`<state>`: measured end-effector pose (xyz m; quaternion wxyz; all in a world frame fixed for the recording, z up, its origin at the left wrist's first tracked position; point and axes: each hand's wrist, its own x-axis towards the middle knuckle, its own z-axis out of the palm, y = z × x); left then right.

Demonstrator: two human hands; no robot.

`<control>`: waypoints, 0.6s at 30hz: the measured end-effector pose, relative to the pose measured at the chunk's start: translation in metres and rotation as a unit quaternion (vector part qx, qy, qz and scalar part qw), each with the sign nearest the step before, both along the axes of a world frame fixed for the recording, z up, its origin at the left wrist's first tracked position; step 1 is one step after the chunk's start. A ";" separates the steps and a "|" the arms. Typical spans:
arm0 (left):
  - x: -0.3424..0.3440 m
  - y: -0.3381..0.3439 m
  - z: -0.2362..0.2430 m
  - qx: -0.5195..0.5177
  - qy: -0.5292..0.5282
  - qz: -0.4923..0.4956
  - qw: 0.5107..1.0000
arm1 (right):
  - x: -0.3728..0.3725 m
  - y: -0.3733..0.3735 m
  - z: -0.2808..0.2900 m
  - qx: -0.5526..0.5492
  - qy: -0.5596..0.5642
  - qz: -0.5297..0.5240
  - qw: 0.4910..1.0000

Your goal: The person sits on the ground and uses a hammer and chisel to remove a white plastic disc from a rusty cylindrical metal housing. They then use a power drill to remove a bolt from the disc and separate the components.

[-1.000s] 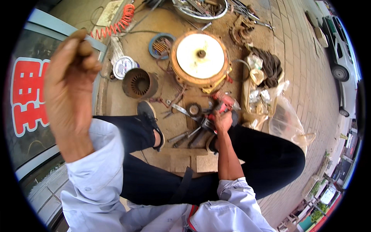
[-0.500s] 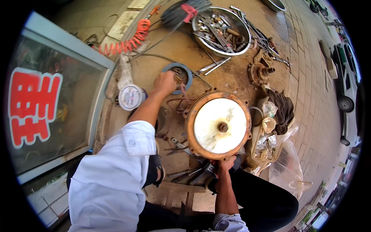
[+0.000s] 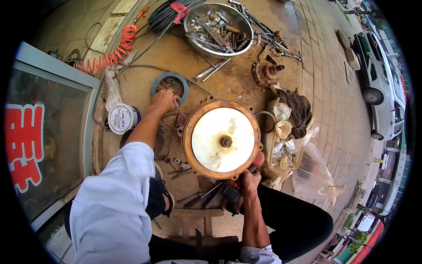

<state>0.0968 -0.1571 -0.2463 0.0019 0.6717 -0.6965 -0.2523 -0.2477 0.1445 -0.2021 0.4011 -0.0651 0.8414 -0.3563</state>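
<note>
up close, the left hand [image 3: 161, 100] grips rusty wire [image 3: 178, 110] beside the blue ring [image 3: 169, 83]; the right hand [image 3: 248, 179] clasps a red-handled tool [image 3: 256, 160] under the round, rust-rimmed motor cover [image 3: 220, 139].

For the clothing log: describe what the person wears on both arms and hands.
Both hands are bare, with no gloves. The left hand comes out of a loose white sleeve pushed back above the elbow, leaving the forearm uncovered. The right hand shows a bare forearm too, with a white cuff bunched at the picture's lower edge. No watch or rings are visible.
</note>
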 end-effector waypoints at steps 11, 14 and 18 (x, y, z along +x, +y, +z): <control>0.013 -0.053 0.194 0.007 0.680 0.222 0.699 | -0.016 -0.002 0.337 -0.339 -0.008 0.115 0.934; 0.015 -0.022 0.349 -0.040 0.659 0.065 0.748 | -0.046 -0.018 0.371 -0.317 0.060 0.266 0.908; -0.001 0.062 0.469 -0.074 0.493 -0.054 0.865 | -0.028 -0.021 0.375 -0.374 0.121 0.334 0.857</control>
